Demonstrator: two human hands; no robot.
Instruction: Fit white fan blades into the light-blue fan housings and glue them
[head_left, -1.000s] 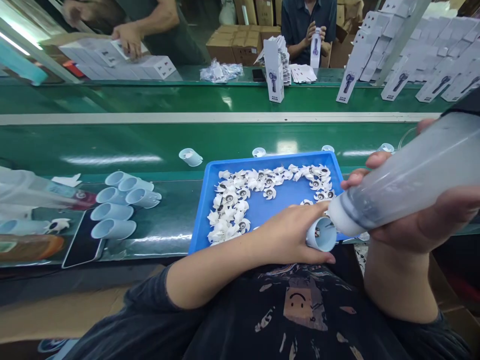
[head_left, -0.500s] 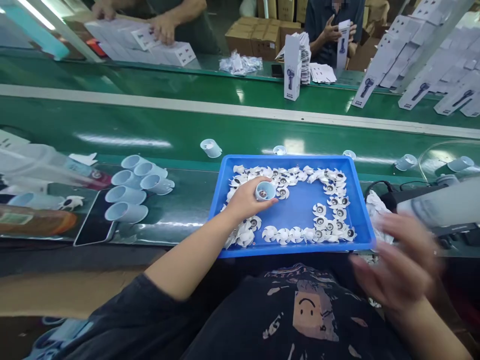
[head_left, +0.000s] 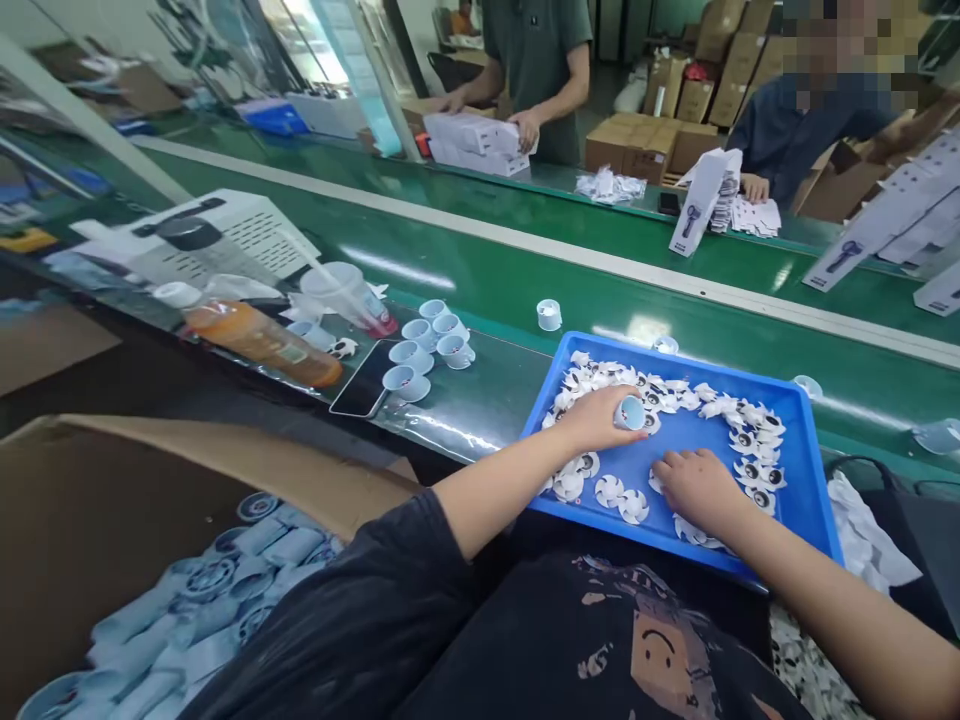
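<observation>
My left hand [head_left: 592, 420] is closed around a light-blue plastic fan housing [head_left: 628, 413], cup-shaped, its open end tipped toward me. Small parts show inside it, too small to make out. Just right of it, my right hand [head_left: 696, 484] reaches down into the blue tray [head_left: 823, 500]. Its fingers are bent over a white fan wheel [head_left: 655, 482], which is partly hidden under the fingertips. Many more white fan wheels [head_left: 633, 506] lie around the tray's sides, some with dark hubs showing.
Several light-blue housings [head_left: 406, 383] stand left of the tray near a phone [head_left: 366, 380] and an orange drink bottle [head_left: 262, 340]. A carton [head_left: 225, 440] of housings sits lower left. Beyond the green conveyor [head_left: 480, 265], two people handle white boxes [head_left: 472, 140].
My right hand has come from the tray's right side into the tray, among the fan wheels. The left hand still holds the housing. The view has swung left.
</observation>
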